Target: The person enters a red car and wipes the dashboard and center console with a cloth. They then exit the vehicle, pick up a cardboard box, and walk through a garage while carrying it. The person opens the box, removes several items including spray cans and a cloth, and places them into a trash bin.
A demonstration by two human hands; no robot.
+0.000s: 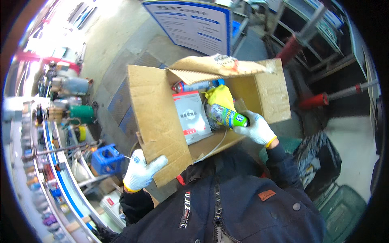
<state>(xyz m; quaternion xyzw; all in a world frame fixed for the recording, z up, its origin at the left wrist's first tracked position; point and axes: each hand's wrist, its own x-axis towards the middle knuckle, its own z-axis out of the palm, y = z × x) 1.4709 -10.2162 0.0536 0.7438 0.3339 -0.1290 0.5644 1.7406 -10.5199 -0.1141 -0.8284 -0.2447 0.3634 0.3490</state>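
An open cardboard box [158, 117] is held in front of my body, its flaps up. My left hand [142, 170], in a white glove with a yellow cuff, grips the box at its lower left flap. My right hand [256, 128], gloved alike, is closed on a green and silver spray can [225, 115] inside the box's right part. Also in the box are a silver and red flat package [190, 119], a yellow soft item [219, 96], a blue and red can [190, 86] and a thin cable. A folded piece of cardboard lies over the back edge.
Shelves with bottles [52, 178] and a blue crate [107, 160] line the left. A white signboard [190, 26] stands at the back. Metal frames with red-handled posts [314, 101] are at the right, above a lined green bin [340, 210].
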